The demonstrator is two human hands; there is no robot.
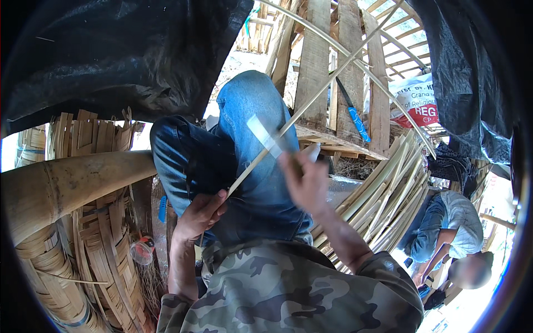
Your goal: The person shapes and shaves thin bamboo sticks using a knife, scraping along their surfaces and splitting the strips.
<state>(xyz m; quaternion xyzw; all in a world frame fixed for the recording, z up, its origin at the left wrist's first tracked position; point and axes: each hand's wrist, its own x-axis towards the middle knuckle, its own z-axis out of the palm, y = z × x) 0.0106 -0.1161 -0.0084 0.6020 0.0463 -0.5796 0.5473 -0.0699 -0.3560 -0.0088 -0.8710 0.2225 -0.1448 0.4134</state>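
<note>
Broad-bladed knife set nearly square across a pale bamboo strip, both seen in front of a denim-clad knee. The strip's long axis runs obliquely from the left hand up and to the right, across the near left corner of the slatted wooden desk and out past its right edge; whether it rests on the slats cannot be told. The left grip pinches the lower part of the strip between thumb and fingers, so that most of its length lies ahead of that hand. The right hand lies to the right of the strip, its grip apparently closed round the knife's handle, though blur hides the exact placing of the fingers. From this hand the blade slants up and to the left, meeting the strip's line between the left grip and the desk's near edge; contact cannot be confirmed. Of the two hands, the left is on the strip itself, while the right is nearer to the crossing. A second strip crosses the first over the desk; a blue-handled tool lies toward the near right corner, and a sheaf of similar strips lies beyond the right forearm
</note>
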